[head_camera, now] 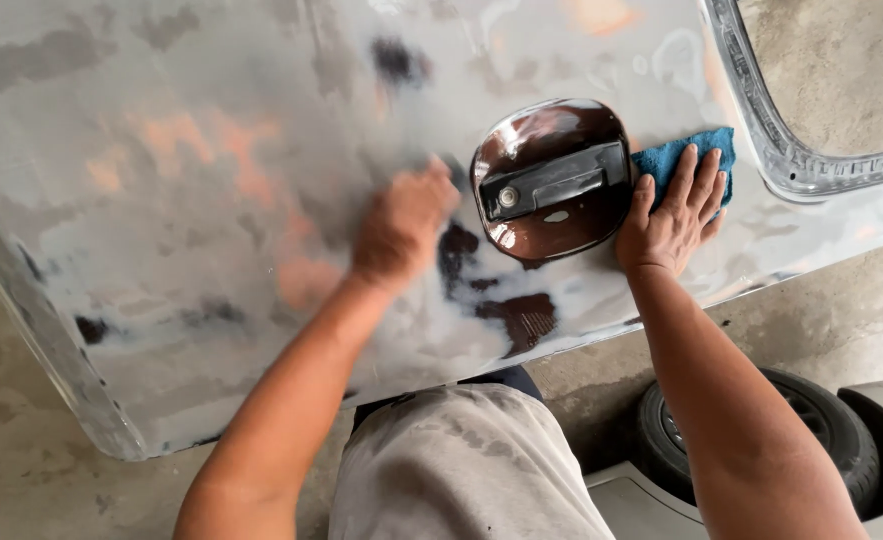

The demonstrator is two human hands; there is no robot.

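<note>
A sanded grey car door panel (191,200) with orange and dark brown patches fills the view. A black door handle (551,185) sits in a glossy brown recess on it. My left hand (401,225) is blurred and pressed against the panel just left of the recess; whether it holds anything is hidden. My right hand (673,215) lies flat, fingers spread, on a blue cloth (686,155) to the right of the handle.
The window frame edge (791,165) curves at the upper right. Below the panel is concrete floor (21,480), a black tyre (821,430) with white bodywork at the lower right, and my grey trouser leg (461,470).
</note>
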